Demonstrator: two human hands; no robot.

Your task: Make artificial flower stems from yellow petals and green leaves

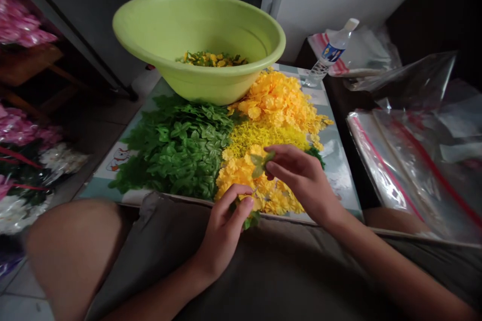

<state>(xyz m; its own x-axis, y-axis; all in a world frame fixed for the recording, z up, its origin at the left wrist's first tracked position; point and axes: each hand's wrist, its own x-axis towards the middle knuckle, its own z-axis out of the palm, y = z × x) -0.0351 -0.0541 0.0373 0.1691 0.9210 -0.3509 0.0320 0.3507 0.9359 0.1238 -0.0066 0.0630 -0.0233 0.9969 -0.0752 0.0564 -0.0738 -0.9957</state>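
Note:
My left hand [226, 225] is closed in a pinch on a small green leaf piece with a thin stem [250, 218], just over the near edge of the board. My right hand [301, 175] pinches a small green leaf [261, 163] above the near heap of yellow artificial petals [241, 175]. A heap of green plastic leaves [176, 145] lies to the left, fine yellow pieces [263, 133] in the middle, and more orange-yellow petals [280, 98] behind. A large light-green basin [199, 40] at the back holds assembled green and yellow pieces.
The patterned board [339, 170] rests over my lap. A plastic water bottle [329, 52] lies at the back right. Clear plastic bags with red strips [410, 160] are piled on the right. Pink and white artificial flowers [22, 160] lie on the floor left.

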